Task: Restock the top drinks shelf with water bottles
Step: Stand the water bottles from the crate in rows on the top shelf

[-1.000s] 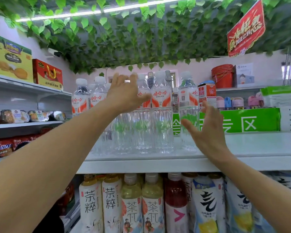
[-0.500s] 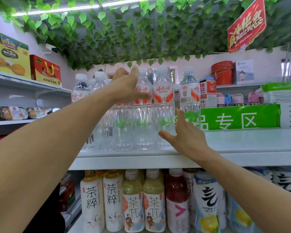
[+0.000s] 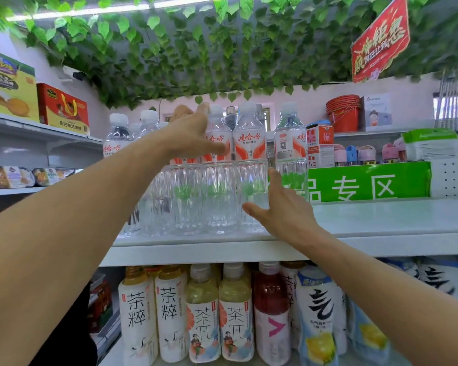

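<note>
Shelf: We see the top shelf (image 3: pixel 381 220), white and flat. Its right side is bare. A green sign (image 3: pixel 368 183) stands at the back.

Water bottles: The water bottles (image 3: pixel 217 175) stand upright in a tight bunch on the left part of the top shelf. They have white caps and red and white labels.

Lower bottles: Tea bottles (image 3: pixel 204 313) and other drinks fill the shelf below.

Left hand: Our left hand (image 3: pixel 193 136) is up at the labels. The thumb and fingers are spread wide around the tops of the front bottles. We think it touches them, but we cannot tell if it squeezes any.

Right hand: Our right hand (image 3: pixel 280 207) is low, by the right side of the bunch. The fingers are straight and spread. It holds nothing.

How the bottles feel: We think full bottles are heavy. The thin plastic is smooth and slippery, and it bends if we squeeze hard. They are tall, so they can tip over.

Where to hold: We would hold each one around the middle, near the label, not by the cap.
</note>
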The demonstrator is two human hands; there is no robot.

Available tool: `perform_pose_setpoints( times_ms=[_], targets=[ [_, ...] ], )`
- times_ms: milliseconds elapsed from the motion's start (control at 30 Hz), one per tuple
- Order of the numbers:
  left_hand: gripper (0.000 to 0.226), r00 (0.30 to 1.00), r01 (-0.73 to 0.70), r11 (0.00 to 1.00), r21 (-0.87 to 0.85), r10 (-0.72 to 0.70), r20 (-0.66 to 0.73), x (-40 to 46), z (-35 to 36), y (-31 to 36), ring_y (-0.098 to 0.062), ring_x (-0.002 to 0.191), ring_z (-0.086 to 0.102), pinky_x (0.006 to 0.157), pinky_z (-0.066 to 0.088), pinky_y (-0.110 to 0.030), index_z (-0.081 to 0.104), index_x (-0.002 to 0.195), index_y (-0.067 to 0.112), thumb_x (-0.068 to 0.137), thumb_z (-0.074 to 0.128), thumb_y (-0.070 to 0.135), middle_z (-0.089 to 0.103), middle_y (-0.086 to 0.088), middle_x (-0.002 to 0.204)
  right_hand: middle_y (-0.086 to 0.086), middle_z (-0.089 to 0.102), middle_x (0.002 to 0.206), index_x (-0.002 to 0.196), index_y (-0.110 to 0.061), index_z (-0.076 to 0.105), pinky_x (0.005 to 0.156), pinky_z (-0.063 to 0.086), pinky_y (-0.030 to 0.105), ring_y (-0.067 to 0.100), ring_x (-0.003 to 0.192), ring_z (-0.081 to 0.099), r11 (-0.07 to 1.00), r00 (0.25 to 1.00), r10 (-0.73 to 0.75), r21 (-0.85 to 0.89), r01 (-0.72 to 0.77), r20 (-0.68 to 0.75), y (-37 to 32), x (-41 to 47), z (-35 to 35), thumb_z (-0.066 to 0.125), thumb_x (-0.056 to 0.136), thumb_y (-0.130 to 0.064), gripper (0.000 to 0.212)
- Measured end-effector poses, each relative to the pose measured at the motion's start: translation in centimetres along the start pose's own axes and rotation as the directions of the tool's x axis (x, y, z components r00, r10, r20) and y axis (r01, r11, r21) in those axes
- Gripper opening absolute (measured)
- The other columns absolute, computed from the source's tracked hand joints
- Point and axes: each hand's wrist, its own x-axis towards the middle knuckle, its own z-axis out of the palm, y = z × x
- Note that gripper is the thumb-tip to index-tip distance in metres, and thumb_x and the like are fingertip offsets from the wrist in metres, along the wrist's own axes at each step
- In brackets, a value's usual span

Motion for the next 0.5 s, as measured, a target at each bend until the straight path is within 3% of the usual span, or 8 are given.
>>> perform_pose_setpoints(
  times_ms=[100, 167, 200, 267, 333, 433, 500],
  targets=[
    [0.110, 0.999, -0.004, 1.000, -0.012, 0.003, -0.039, -0.4, 0.2, 0.4, -0.024, 0.112, 0.035, 0.106, 0.036, -0.043, 0.017, 0.154, 0.020, 0.072, 0.077, 0.061, 0.034, -0.012, 0.131, 0.000, 0.056, 0.079, 0.153, -0.014, 0.008, 0.068, 0.052, 0.038, 0.023, 0.075, 0.060, 1.000, 0.999, -0.018, 0.007, 0.018, 0.029, -0.1, -0.4, -0.4, 0.058, 0.091, -0.058, 0.091],
    [0.109, 0.996, -0.011, 0.999, -0.044, 0.007, -0.086, -0.8, 0.7, 0.8, -0.028, 0.124, 0.034, 0.109, 0.034, -0.043, 0.017, 0.154, 0.015, 0.074, 0.079, 0.054, 0.037, -0.012, 0.129, 0.003, 0.063, 0.109, 0.153, -0.017, 0.014, 0.078, 0.052, 0.040, 0.026, 0.097, 0.063, 0.997, 0.999, -0.041, 0.062, 0.041, -0.009, 0.3, -0.9, -0.6, 0.059, 0.088, -0.062, 0.091],
    [0.108, 0.993, -0.020, 0.998, -0.060, 0.013, -0.120, -1.1, 1.0, 1.1, -0.029, 0.132, 0.030, 0.112, 0.031, -0.043, 0.017, 0.155, 0.013, 0.076, 0.079, 0.050, 0.038, -0.014, 0.134, 0.002, 0.059, 0.122, 0.151, -0.019, 0.023, 0.080, 0.051, 0.040, 0.025, 0.106, 0.061, 0.993, 0.995, -0.055, 0.102, 0.064, -0.089, 0.7, -1.1, -0.8, 0.060, 0.086, -0.063, 0.086],
    [0.104, 0.970, -0.052, 0.998, -0.041, 0.040, -0.239, -2.0, 2.0, 1.6, -0.028, 0.138, 0.023, 0.115, 0.025, -0.042, 0.015, 0.156, 0.011, 0.080, 0.077, 0.046, 0.036, -0.014, 0.144, -0.002, 0.053, 0.125, 0.138, -0.022, 0.042, 0.075, 0.048, 0.035, 0.020, 0.107, 0.058, 0.980, 0.946, -0.035, 0.175, 0.096, -0.321, 1.9, -0.9, -1.5, 0.064, 0.084, -0.060, 0.070],
    [0.099, 0.927, -0.112, 0.993, -0.027, 0.094, -0.364, -3.1, 3.2, 2.6, -0.026, 0.140, 0.019, 0.115, 0.020, -0.039, 0.013, 0.157, 0.015, 0.084, 0.073, 0.045, 0.033, -0.010, 0.149, -0.001, 0.048, 0.125, 0.133, -0.019, 0.043, 0.079, 0.046, 0.035, 0.020, 0.113, 0.052, 0.966, 0.912, 0.101, 0.260, 0.006, -0.397, 3.5, 0.1, -2.3, 0.071, 0.080, -0.058, 0.071],
    [0.096, 0.894, -0.220, 0.975, -0.027, 0.190, -0.406, -4.3, 5.4, 4.7, -0.022, 0.144, 0.015, 0.111, 0.010, -0.030, 0.014, 0.157, 0.020, 0.084, 0.073, 0.044, 0.023, -0.006, 0.158, 0.006, 0.042, 0.139, 0.140, -0.011, 0.031, 0.099, 0.044, 0.044, 0.025, 0.129, 0.042, 0.942, 0.947, 0.247, 0.279, -0.185, -0.205, 4.8, 1.7, -2.5, 0.081, 0.067, -0.062, 0.102],
    [0.100, 0.895, -0.237, 0.972, 0.003, 0.219, -0.388, -4.8, 6.9, 5.8, -0.021, 0.147, 0.008, 0.112, 0.004, -0.030, 0.010, 0.158, 0.023, 0.084, 0.072, 0.047, 0.012, -0.004, 0.162, 0.007, 0.045, 0.140, 0.139, -0.011, 0.028, 0.103, 0.044, 0.047, 0.028, 0.130, 0.044, 0.936, 0.961, 0.264, 0.264, -0.233, -0.086, 4.9, 2.5, -1.9, 0.085, 0.063, -0.059, 0.107]
  ],
)
